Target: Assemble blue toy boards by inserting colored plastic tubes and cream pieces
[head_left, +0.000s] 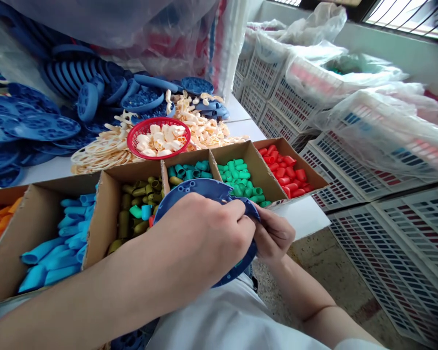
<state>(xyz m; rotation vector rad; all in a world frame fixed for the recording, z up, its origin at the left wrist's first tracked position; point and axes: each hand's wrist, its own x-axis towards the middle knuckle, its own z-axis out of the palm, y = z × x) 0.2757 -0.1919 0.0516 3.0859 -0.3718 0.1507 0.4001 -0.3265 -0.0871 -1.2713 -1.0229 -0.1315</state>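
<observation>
Both hands, the left hand (200, 233) and the right hand (273, 233), grip one blue plastic disc (200, 188). The left hand hides most of the disc. Far of it, a cardboard tray (40, 218) of coloured caps is cut off at left.

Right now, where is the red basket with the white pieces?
In the head view, the red basket sits upper centre on the table, behind the cardboard boxes, between the blue discs on its left and the cream parts on its right.

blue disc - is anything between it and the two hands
Nothing visible. Both hands are on the blue disc: the left hand lies over its near face, fingertips at the right edge, and the right hand grips that same edge from the other side, above the cardboard boxes of coloured caps.
</observation>
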